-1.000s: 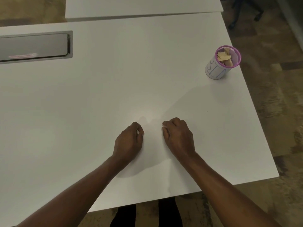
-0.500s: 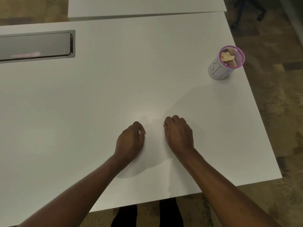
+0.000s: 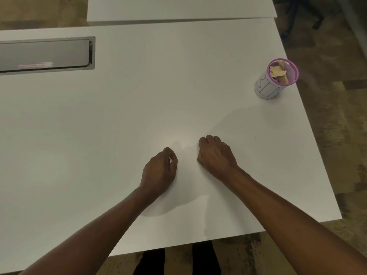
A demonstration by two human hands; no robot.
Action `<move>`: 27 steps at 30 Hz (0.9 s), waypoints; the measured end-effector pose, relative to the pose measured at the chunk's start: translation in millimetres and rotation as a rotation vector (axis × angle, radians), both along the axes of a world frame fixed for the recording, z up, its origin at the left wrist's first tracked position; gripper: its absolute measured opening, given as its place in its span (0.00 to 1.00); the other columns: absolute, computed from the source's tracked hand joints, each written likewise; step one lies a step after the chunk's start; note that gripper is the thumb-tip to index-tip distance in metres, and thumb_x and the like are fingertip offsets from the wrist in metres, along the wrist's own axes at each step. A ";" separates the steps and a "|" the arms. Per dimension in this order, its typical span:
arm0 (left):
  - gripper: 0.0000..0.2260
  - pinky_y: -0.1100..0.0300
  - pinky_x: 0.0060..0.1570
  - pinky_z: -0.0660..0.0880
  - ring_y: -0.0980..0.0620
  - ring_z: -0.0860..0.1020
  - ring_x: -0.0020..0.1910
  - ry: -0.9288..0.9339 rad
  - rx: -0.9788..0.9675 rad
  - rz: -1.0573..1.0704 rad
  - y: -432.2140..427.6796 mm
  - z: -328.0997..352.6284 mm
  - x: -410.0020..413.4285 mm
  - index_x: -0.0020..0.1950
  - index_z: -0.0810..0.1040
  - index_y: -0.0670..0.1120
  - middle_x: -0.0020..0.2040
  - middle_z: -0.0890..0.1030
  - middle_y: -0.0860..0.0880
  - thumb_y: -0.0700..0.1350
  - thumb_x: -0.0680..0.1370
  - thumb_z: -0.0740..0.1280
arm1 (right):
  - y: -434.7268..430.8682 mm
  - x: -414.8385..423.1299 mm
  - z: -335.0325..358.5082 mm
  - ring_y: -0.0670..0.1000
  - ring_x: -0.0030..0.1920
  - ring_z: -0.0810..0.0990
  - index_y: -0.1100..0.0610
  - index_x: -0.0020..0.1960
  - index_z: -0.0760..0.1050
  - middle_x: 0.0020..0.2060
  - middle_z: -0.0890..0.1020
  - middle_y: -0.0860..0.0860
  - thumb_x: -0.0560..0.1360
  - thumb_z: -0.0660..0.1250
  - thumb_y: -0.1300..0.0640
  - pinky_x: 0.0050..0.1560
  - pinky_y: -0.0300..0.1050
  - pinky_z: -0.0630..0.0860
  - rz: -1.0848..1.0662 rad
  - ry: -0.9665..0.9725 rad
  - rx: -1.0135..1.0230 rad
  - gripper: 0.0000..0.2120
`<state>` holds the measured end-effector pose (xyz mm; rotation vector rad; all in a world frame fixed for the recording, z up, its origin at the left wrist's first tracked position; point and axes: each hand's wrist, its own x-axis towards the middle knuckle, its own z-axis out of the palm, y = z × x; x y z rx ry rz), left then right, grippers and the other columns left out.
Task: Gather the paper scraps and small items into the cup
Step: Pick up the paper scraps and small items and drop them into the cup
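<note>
A purple mesh cup with a white paper label stands near the right edge of the white table. Tan paper scraps fill its top. My left hand rests on the table near the front, fingers curled shut, thumb against fingertips. My right hand rests beside it, a hand's width to the right, fingers also curled under. Nothing shows in either hand. No loose scraps lie on the table surface. The cup is far right and beyond both hands.
A grey recessed cable tray is set into the table at the far left. A second white table abuts the back edge. A chair base stands on the patterned carpet at top right. My legs show below the front edge.
The hands stay almost still; the right hand has crept slightly forward and its fingers tucked further. The view has shifted a little, so the cup appears slightly more to the right.
</note>
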<state>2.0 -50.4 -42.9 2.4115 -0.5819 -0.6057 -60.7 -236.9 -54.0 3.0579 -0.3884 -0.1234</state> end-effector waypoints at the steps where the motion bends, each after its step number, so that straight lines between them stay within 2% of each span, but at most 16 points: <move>1: 0.02 0.57 0.36 0.66 0.52 0.74 0.35 0.002 -0.001 0.000 0.0 -0.3 0.0 0.47 0.71 0.51 0.33 0.73 0.54 0.47 0.79 0.62 | -1.4 0.4 0.4 0.55 0.29 0.72 0.58 0.36 0.71 0.30 0.73 0.53 0.59 0.72 0.64 0.26 0.42 0.58 -0.002 -0.014 0.047 0.10; 3: 0.02 0.57 0.36 0.66 0.52 0.74 0.35 0.001 -0.005 0.003 0.2 -0.4 0.9 0.47 0.71 0.51 0.33 0.74 0.54 0.47 0.79 0.63 | -4.0 0.5 1.4 0.56 0.32 0.74 0.59 0.37 0.71 0.32 0.73 0.53 0.64 0.68 0.63 0.28 0.42 0.61 -0.048 -0.059 0.193 0.06; 5: 0.02 0.57 0.36 0.66 0.52 0.74 0.36 0.000 -0.009 0.006 -0.2 0.1 1.3 0.47 0.72 0.51 0.34 0.74 0.54 0.46 0.79 0.63 | -7.1 -1.5 6.3 0.53 0.35 0.73 0.57 0.39 0.70 0.34 0.73 0.49 0.68 0.64 0.60 0.31 0.43 0.64 -0.174 -0.096 0.410 0.03; 8: 0.01 0.57 0.38 0.66 0.52 0.74 0.37 -0.018 0.011 -0.011 -1.6 0.9 -1.1 0.48 0.72 0.52 0.36 0.74 0.55 0.47 0.79 0.62 | -12.4 -8.1 18.7 0.45 0.33 0.71 0.55 0.38 0.69 0.32 0.73 0.45 0.69 0.65 0.58 0.33 0.41 0.67 -0.445 -0.181 0.783 0.05; 11: 0.03 0.57 0.40 0.66 0.52 0.73 0.39 -0.055 0.050 -0.026 -6.4 0.2 -7.2 0.51 0.72 0.52 0.37 0.72 0.56 0.49 0.79 0.63 | -18.7 -15.3 31.8 0.44 0.30 0.68 0.56 0.39 0.71 0.30 0.72 0.45 0.70 0.67 0.59 0.33 0.39 0.68 -0.604 -0.274 0.948 0.05; 13: 0.05 0.57 0.40 0.65 0.51 0.72 0.40 -0.080 0.055 -0.036 -11.8 1.2 -11.1 0.54 0.72 0.52 0.39 0.72 0.57 0.49 0.79 0.64 | -26.0 -18.8 39.6 0.42 0.30 0.68 0.56 0.40 0.73 0.31 0.72 0.45 0.71 0.68 0.59 0.33 0.37 0.68 -0.648 -0.335 0.998 0.04; 16: 0.06 0.56 0.41 0.69 0.49 0.75 0.43 -0.143 0.053 -0.087 -18.6 3.5 -12.5 0.57 0.74 0.51 0.45 0.77 0.55 0.47 0.80 0.63 | -47.0 -20.2 55.8 0.43 0.30 0.69 0.56 0.42 0.75 0.32 0.73 0.46 0.72 0.68 0.59 0.31 0.38 0.68 -0.680 -0.456 1.022 0.03; 20: 0.05 0.53 0.39 0.75 0.46 0.77 0.42 -0.241 0.071 -0.215 -18.2 3.7 -5.2 0.52 0.76 0.49 0.44 0.78 0.51 0.44 0.80 0.62 | -88.2 -16.5 85.8 0.45 0.32 0.69 0.55 0.42 0.75 0.33 0.74 0.48 0.71 0.66 0.58 0.33 0.40 0.67 -0.702 -0.590 1.013 0.01; 24: 0.02 0.56 0.31 0.68 0.46 0.73 0.36 -0.340 0.115 -0.360 -17.3 3.5 5.0 0.45 0.74 0.47 0.37 0.74 0.50 0.41 0.76 0.64 | -132.0 -9.6 111.7 0.46 0.31 0.69 0.53 0.40 0.75 0.33 0.75 0.50 0.68 0.64 0.52 0.31 0.39 0.66 -0.703 -0.667 0.939 0.05; 27: 0.10 0.57 0.28 0.62 0.45 0.71 0.31 -0.411 0.164 -0.535 -21.2 4.5 13.1 0.41 0.71 0.46 0.34 0.72 0.49 0.36 0.69 0.71 | -165.5 0.2 124.2 0.46 0.31 0.68 0.53 0.39 0.74 0.33 0.75 0.52 0.71 0.65 0.52 0.30 0.39 0.66 -0.710 -0.708 0.896 0.05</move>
